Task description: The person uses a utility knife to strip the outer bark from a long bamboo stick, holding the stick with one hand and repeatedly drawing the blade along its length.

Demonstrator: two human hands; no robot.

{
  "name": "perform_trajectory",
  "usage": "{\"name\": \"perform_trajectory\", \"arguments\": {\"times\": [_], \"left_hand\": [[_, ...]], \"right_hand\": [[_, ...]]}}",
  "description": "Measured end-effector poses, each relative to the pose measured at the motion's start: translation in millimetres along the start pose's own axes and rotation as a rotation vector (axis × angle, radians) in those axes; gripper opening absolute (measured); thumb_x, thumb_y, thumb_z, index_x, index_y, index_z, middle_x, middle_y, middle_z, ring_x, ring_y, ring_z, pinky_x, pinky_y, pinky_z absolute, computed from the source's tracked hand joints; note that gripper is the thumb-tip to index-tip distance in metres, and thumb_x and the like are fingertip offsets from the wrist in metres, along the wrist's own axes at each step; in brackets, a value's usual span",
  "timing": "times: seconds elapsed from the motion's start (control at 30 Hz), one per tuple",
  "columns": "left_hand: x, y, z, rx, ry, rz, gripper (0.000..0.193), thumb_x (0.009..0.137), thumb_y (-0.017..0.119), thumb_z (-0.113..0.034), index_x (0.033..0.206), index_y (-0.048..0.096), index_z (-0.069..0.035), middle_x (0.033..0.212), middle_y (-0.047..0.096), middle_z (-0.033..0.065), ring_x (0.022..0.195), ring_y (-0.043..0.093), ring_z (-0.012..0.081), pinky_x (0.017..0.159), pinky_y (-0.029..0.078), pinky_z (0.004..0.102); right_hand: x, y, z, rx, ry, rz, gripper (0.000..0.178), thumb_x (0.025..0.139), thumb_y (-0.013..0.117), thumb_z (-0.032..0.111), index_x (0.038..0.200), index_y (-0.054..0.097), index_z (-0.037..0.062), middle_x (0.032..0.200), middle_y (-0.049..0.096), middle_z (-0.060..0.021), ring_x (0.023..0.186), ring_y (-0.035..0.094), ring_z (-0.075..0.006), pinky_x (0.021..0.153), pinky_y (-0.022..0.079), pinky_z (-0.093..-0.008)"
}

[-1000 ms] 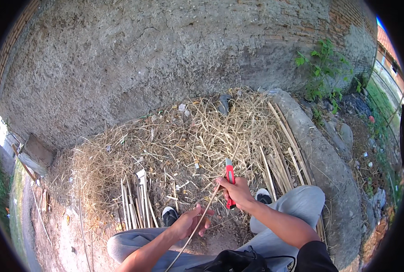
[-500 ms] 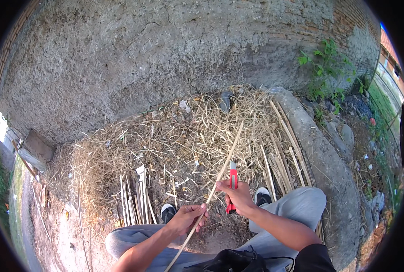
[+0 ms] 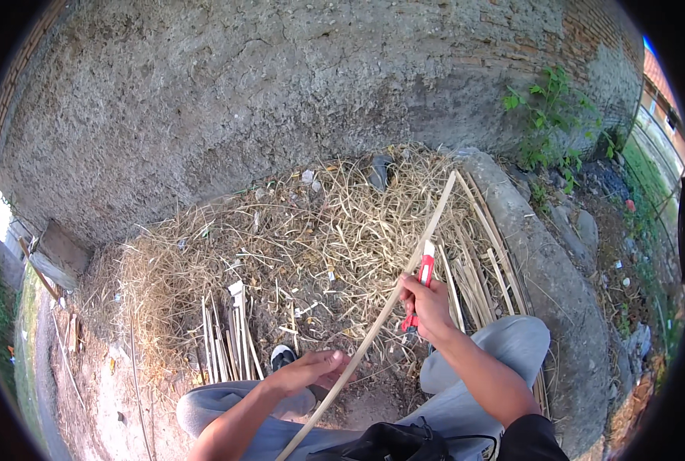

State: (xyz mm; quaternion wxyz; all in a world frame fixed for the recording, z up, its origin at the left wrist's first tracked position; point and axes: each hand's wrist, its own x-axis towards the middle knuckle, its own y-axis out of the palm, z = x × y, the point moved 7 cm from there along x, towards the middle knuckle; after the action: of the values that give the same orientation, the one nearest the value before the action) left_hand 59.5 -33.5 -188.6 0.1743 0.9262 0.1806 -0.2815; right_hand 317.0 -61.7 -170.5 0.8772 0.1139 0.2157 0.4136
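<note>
A long, pale strip of bamboo or wood (image 3: 382,321) slants from my lap up toward the far right. My right hand (image 3: 428,307) is closed around a red utility knife (image 3: 427,269) and pinches the strip between thumb and fingers. The knife's tip points away from me, close beside the strip. My left hand (image 3: 311,372) is at the lower part of the strip with its thumb stretched out and its fingers loosened. Those fingertips are blurred and partly behind the strip.
Cut strips lie in a bundle (image 3: 233,338) by my left foot and in another pile (image 3: 477,280) on the right. Shavings (image 3: 373,230) cover the ground before a rough wall (image 3: 281,100). A concrete ledge (image 3: 557,307) runs along the right, near a green plant (image 3: 550,115).
My right hand has moved right and slightly away, with the knife and strip. The strip's far end has swung right and up. My left hand has loosened its grip on the strip.
</note>
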Motion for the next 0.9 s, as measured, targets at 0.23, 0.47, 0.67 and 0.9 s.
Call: {"name": "perform_trajectory", "arguments": {"times": [0.23,0.47,0.67,0.9], "left_hand": [[-13.5,26.5,-8.8,0.06,0.027,0.109,0.029,0.105,0.049,-0.021,0.114,0.062,0.003,0.082,0.069,0.0069,0.07,0.066,0.0119,0.063,0.051,0.022],[0.4,7.8,-24.1,0.019,0.182,-0.144,0.029,0.104,0.052,-0.022,0.107,0.065,0.003,0.077,0.065,0.004,0.06,0.056,0.0087,0.056,0.046,0.0229],[6.5,9.5,-21.7,-0.003,0.151,-0.211,0.03,0.104,0.052,-0.023,0.109,0.063,0.004,0.077,0.065,0.0039,0.06,0.057,0.0085,0.055,0.046,0.0212],[6.3,5.5,-14.1,0.008,0.178,-0.146,0.033,0.104,0.052,-0.024,0.114,0.06,0.006,0.085,0.068,0.0078,0.06,0.061,0.0106,0.054,0.05,0.0238]], "right_hand": [[13.3,-14.9,26.5,0.0,-0.053,-0.1,0.024,0.091,0.072,0.023,0.077,0.062,0.0057,0.064,0.057,0.0001,0.042,0.043,-0.0052,0.038,0.033,-0.0221],[-12.6,15.0,-27.2,-0.285,0.051,0.082,0.02,0.086,0.077,0.018,0.079,0.064,0.0053,0.059,0.054,0.0033,0.044,0.044,-0.0041,0.039,0.033,-0.0225],[-1.6,18.8,-30.6,-0.193,0.075,0.11,0.014,0.088,0.073,0.01,0.083,0.066,-0.0004,0.062,0.057,0.0003,0.046,0.046,-0.0048,0.04,0.033,-0.0219],[-3.6,22.8,-25.9,-0.229,0.095,0.208,0.014,0.086,0.075,0.01,0.086,0.067,-0.0004,0.063,0.056,0.0017,0.046,0.044,-0.0043,0.041,0.034,-0.022]]}}
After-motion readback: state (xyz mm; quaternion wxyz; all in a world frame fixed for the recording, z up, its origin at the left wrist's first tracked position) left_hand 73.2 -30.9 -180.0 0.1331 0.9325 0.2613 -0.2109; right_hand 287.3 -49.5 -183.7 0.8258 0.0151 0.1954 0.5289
